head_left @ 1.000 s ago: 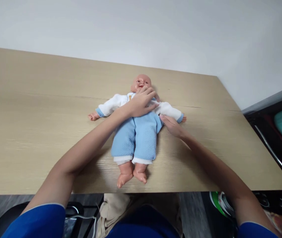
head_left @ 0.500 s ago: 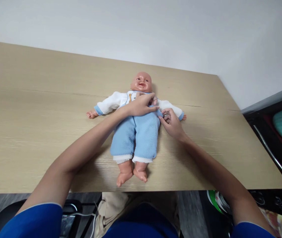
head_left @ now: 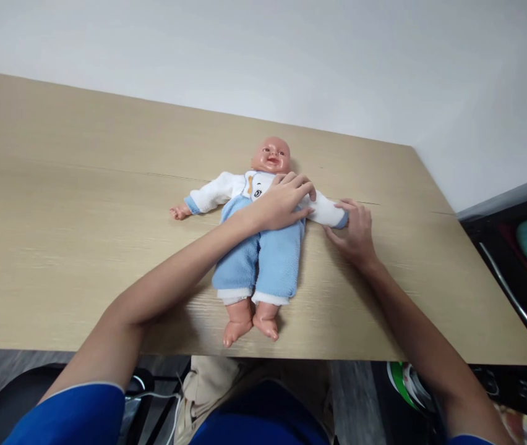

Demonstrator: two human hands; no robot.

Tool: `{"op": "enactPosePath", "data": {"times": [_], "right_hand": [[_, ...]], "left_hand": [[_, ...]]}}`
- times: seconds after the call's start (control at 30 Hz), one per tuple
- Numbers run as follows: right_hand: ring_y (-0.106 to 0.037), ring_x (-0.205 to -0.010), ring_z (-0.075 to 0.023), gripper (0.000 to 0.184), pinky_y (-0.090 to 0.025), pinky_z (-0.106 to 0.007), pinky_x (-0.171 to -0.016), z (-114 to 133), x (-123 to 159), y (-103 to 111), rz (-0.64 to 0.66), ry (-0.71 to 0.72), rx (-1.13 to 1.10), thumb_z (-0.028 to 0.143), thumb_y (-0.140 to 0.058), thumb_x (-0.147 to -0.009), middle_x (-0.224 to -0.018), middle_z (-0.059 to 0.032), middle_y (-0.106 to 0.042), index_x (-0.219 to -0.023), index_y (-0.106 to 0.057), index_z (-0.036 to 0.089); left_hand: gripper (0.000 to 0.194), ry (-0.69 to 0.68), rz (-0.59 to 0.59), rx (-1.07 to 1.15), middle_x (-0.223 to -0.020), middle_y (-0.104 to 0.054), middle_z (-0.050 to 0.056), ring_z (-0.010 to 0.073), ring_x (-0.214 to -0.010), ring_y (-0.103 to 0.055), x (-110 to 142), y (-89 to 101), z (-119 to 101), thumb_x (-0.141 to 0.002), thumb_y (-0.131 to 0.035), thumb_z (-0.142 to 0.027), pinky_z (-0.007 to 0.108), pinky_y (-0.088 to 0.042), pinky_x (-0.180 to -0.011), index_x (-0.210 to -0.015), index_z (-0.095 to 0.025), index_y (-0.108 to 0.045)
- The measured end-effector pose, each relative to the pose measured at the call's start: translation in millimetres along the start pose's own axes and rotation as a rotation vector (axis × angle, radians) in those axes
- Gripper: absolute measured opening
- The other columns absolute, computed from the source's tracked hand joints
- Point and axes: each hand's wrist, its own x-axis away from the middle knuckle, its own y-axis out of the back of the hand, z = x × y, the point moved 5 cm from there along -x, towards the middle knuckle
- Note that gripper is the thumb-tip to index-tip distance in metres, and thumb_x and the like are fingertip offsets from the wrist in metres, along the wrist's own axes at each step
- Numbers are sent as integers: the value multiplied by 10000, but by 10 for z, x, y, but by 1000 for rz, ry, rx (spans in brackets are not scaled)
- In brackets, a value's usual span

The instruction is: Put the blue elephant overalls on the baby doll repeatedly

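Your baby doll [head_left: 276,262] lies face up on the wood-grain table [head_left: 82,247], its feet pointing toward you. Your left hand [head_left: 289,201] rests across the doll's chest, fingers curved and slightly apart, thumb out. Your right hand [head_left: 356,232] is at the blue cuff [head_left: 343,220] of the doll's outstretched arm, fingers bent over it and thumb at its lower side; you cannot tell whether they pinch the cloth.
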Motion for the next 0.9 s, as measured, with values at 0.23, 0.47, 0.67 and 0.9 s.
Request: {"op": "enactPosePath", "data": {"times": [0.23,0.47,0.67,0.9], "right_hand": [[-826,-1095,-394,547,-692,-601,-1011,-286,-42,22,48,-153,-188,587,-927,-892,-1246,-166,-869,-1275,-770,230],[-848,-1178,-337,726,-743,-504,-1038,176,-53,51,-184,-315,-537,645,-1047,-838,-1311,-129,-833,-1367,-749,247],[-786,-1410,-368,981,-755,-533,-1110,255,95,-193,-81,-304,-652,676,-993,-905,-1617,-192,-686,-1692,-551,291],[-790,-1298,-380,998,-722,-646,-1115,-1,204,-395,31,-339,-491,693,-966,-896,-1593,-222,-704,-1665,-488,273]], "left_hand": [[566,-1,147,60,-1519,-725,246,414,-1369,-636,-218,-142,299,-1042,-755,-496,529,-481,-1186,-1476,-137,-700],[828,40,170,-31,-1577,-741,191,454,-1389,-601,-290,-213,287,-937,-829,-467,574,-444,-1173,-1709,-237,-636],[641,40,111,-55,-1456,-783,209,456,-1351,-627,-188,-184,273,-991,-705,-482,587,-450,-1168,-1553,-177,-752],[626,-3,-57,99,-1354,-800,192,405,-1245,-700,-110,-133,416,-982,-670,-518,564,-508,-1144,-1491,-161,-742]]}}
